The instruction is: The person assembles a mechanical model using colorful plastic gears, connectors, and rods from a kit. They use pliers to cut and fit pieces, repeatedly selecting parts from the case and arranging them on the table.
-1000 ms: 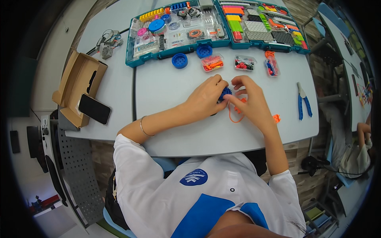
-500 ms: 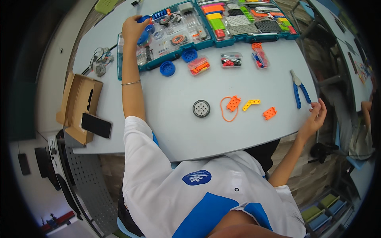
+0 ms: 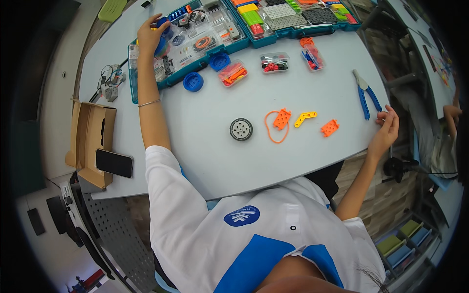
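My left hand (image 3: 148,38) reaches to the far left, over the transparent tray of a teal parts case (image 3: 188,79). Its thumb and fingers close around a small blue round part (image 3: 163,22), which they partly cover. Another blue round part lies under the hand. At the table's right edge rests my right hand (image 3: 384,133), holding nothing, its fingers loosely bent and apart. Just beyond it lie blue-handled pliers (image 3: 363,93). Before me are a grey wheel with a black tyre (image 3: 241,130), an orange piece with a looped band (image 3: 282,119), a yellow angled beam (image 3: 305,117) and an orange plate (image 3: 330,128).
Two blue round cups (image 3: 193,82) and several small clear boxes (image 3: 274,63) stand in front of the case. Its lid compartment (image 3: 293,22) holds colourful beams. At left are an open cardboard box (image 3: 93,141), a phone (image 3: 114,163) and wired grey parts (image 3: 110,90).
The whole view has shifted a little, moving the table items leftward. My left hand stays at the blue parts in the case, and my right hand stays by the table edge.
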